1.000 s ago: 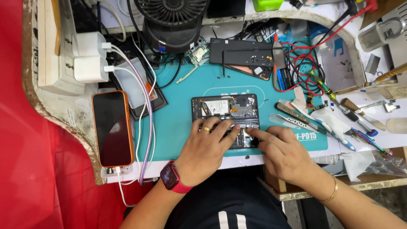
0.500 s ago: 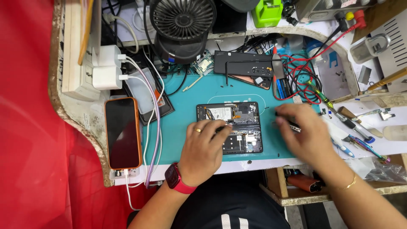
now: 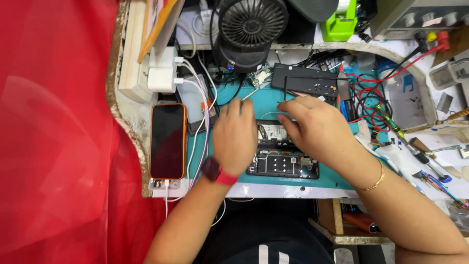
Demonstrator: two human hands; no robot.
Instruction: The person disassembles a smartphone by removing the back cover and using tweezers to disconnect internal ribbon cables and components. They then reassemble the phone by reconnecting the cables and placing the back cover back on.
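Observation:
An opened dark phone point(image 3: 283, 164) with its insides showing lies on a teal work mat point(image 3: 337, 180). My left hand point(image 3: 237, 137), blurred and wearing a red-strapped watch, lies over the phone's left end with its fingers stretched toward the back. My right hand point(image 3: 317, 128), with a gold bracelet at the wrist, hovers over the phone's upper part. Its fingers curl to the left. Whether they pinch anything is hidden.
An orange-cased phone point(image 3: 167, 141) lies on a cable at the left, below white chargers point(image 3: 161, 78). A black fan point(image 3: 251, 24), a black box point(image 3: 305, 80) and red and black wires point(image 3: 366, 93) crowd the back. Screwdrivers and tweezers point(image 3: 430, 168) lie at right. Red cloth point(image 3: 58, 146) covers the left.
The view has shifted right and closer. My right hand came back from the tools at right to over the phone's top. My left hand slid up along the phone's left end.

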